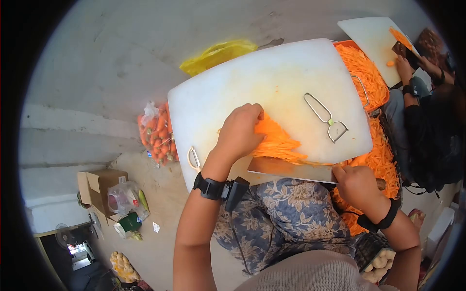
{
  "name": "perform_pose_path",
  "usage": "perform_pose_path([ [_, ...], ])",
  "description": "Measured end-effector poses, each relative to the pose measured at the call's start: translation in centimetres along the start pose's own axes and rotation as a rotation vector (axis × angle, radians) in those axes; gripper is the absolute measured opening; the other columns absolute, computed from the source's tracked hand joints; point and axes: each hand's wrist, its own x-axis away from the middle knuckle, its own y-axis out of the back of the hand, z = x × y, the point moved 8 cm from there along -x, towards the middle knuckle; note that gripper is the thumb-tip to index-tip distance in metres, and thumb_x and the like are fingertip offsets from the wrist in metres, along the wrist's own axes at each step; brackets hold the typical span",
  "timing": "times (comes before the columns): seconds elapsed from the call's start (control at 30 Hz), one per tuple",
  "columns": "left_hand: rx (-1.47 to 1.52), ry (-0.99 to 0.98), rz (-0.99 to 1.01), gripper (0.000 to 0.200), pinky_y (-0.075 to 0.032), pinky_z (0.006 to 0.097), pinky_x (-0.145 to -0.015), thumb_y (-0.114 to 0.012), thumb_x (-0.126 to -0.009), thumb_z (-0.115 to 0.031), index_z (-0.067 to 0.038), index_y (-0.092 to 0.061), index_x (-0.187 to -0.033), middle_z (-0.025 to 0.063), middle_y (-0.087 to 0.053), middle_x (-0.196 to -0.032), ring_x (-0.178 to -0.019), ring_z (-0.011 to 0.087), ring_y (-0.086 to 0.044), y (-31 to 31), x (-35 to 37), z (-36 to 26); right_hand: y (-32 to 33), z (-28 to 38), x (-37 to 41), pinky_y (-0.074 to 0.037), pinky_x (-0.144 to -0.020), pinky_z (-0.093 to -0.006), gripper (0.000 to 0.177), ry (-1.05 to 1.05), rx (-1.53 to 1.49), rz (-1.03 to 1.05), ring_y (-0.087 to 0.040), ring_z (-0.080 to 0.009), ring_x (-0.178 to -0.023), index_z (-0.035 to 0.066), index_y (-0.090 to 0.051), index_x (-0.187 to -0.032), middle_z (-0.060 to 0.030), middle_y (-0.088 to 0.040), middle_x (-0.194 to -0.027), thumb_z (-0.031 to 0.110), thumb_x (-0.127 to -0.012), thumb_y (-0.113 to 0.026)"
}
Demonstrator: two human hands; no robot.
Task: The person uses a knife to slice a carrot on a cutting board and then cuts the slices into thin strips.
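Observation:
A large white cutting board (218, 92) lies in front of me, with a pile of carrot strips (276, 140) near its lower edge. My left hand (241, 130) is closed at the pile's left end, fingers curled and thumb against the strips. In my right hand (357, 185) is the handle of a broad-bladed kitchen knife (293, 169), fingers wrapped around it. Its blade runs along the pile's near side and points left. To the right on the board rests a metal Y-shaped peeler (330, 121). Another peeler (194, 157), pale-handled, sits at the left edge.
Right of the board, shredded carrot fills an orange tray (361, 68) and a lower heap (381, 150). A co-worker's hands (405, 70) hold a knife over another board (374, 36). Bagged whole carrots (158, 133), a yellow bag (218, 54) and a cardboard box (99, 189) surround me.

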Motion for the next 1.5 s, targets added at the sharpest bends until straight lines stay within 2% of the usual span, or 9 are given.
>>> perform_pose_path([
  [0.2,-0.013,-0.116,-0.094,0.034,-0.051,0.0365,-0.079,-0.082,-0.066,-0.007,-0.002,-0.058,-0.090,0.0118,-0.062,-0.089,-0.086,0.0282,-0.062,0.5,1.0,-0.5,-0.4,0.5,0.1,-0.047,-0.046,-0.0379,0.006,0.005,-0.018,-0.025,-0.061,-0.0253,-0.052,0.005,-0.055,-0.079,-0.0088,-0.058,-0.062,0.008,-0.076,-0.059],
  [0.27,0.141,0.050,0.063,0.031,-0.052,0.0338,-0.080,-0.081,-0.068,-0.005,-0.002,-0.062,-0.092,0.0120,-0.064,-0.090,-0.086,0.0268,-0.063,-0.9,1.1,0.5,-0.5,0.5,0.0,-0.047,-0.046,-0.0377,0.006,-0.003,-0.017,-0.014,-0.061,-0.0253,-0.052,0.004,-0.055,-0.079,-0.0093,-0.059,-0.062,0.008,-0.076,-0.059],
  [0.5,0.289,0.120,0.030,0.038,-0.052,0.0284,-0.081,-0.079,-0.074,-0.001,0.000,-0.065,-0.109,0.0080,-0.068,-0.094,-0.085,0.0177,-0.063,0.0,2.5,3.2,-0.6,0.8,-0.1,-0.048,-0.048,-0.0374,0.006,0.012,0.015,-0.004,-0.062,-0.0260,-0.055,0.003,-0.057,-0.080,-0.0109,-0.060,-0.064,0.008,-0.077,-0.059],
  [0.73,0.519,0.255,-0.108,0.033,-0.052,0.0274,-0.082,-0.079,-0.076,-0.001,0.002,-0.065,-0.106,0.0047,-0.068,-0.096,-0.088,0.0125,-0.062,3.2,6.5,6.7,-1.0,0.3,-0.7,-0.049,-0.054,-0.0412,0.009,-0.020,-0.050,0.061,-0.063,-0.0288,-0.058,0.008,-0.063,-0.083,-0.0104,-0.063,-0.066,0.007,-0.074,-0.064],
  [0.87,0.640,0.339,-0.337,0.031,-0.053,0.0271,-0.077,-0.079,-0.076,-0.004,0.001,-0.065,-0.103,0.0057,-0.068,-0.092,-0.082,0.0132,-0.062,3.6,9.7,8.7,-0.1,1.4,-1.3,-0.050,-0.056,-0.0436,0.006,-0.041,-0.152,0.129,-0.063,-0.0333,-0.061,0.007,-0.069,-0.082,-0.0134,-0.065,-0.068,0.012,-0.080,-0.067],
  [1.13,0.776,0.393,-0.555,0.031,-0.055,0.0276,-0.082,-0.078,-0.079,-0.009,0.002,-0.065,-0.105,0.0060,-0.067,-0.098,-0.087,0.0131,-0.065,2.5,14.8,7.6,1.3,-2.2,-4.1,-0.048,-0.058,-0.0459,0.028,-0.236,-0.304,0.107,-0.061,-0.0391,-0.061,0.002,-0.069,-0.080,-0.0193,-0.060,-0.063,0.028,-0.088,-0.068],
  [1.23,0.539,0.290,-0.618,0.026,-0.054,0.0272,-0.080,-0.076,-0.080,-0.004,0.000,-0.065,-0.103,0.0057,-0.068,-0.098,-0.091,0.0169,-0.066,1.7,15.2,5.2,1.7,-2.9,-4.0,-0.047,-0.057,-0.0451,0.026,-0.278,-0.392,0.048,-0.060,-0.0400,-0.060,0.001,-0.070,-0.082,-0.0197,-0.060,-0.062,0.026,-0.089,-0.067],
  [1.3,-0.045,-0.059,-0.572,0.028,-0.054,0.0330,-0.079,-0.075,-0.075,-0.003,-0.002,-0.066,-0.101,0.0088,-0.067,-0.099,-0.092,0.0260,-0.065,0.9,14.7,0.7,2.0,-2.3,-3.8,-0.047,-0.057,-0.0450,0.026,-0.308,-0.380,0.064,-0.060,-0.0402,-0.061,0.000,-0.069,-0.083,-0.0202,-0.060,-0.063,0.025,-0.089,-0.068],
  [1.5,-0.047,-0.099,-0.510,0.035,-0.052,0.0417,-0.084,-0.077,-0.070,-0.007,-0.002,-0.065,-0.103,0.0116,-0.064,-0.100,-0.097,0.0330,-0.062,-3.1,14.9,-0.9,2.3,0.9,-2.8,-0.048,-0.058,-0.0444,0.023,-0.243,-0.332,0.078,-0.063,-0.0388,-0.063,0.000,-0.070,-0.087,-0.0211,-0.063,-0.067,0.022,-0.090,-0.067],
])
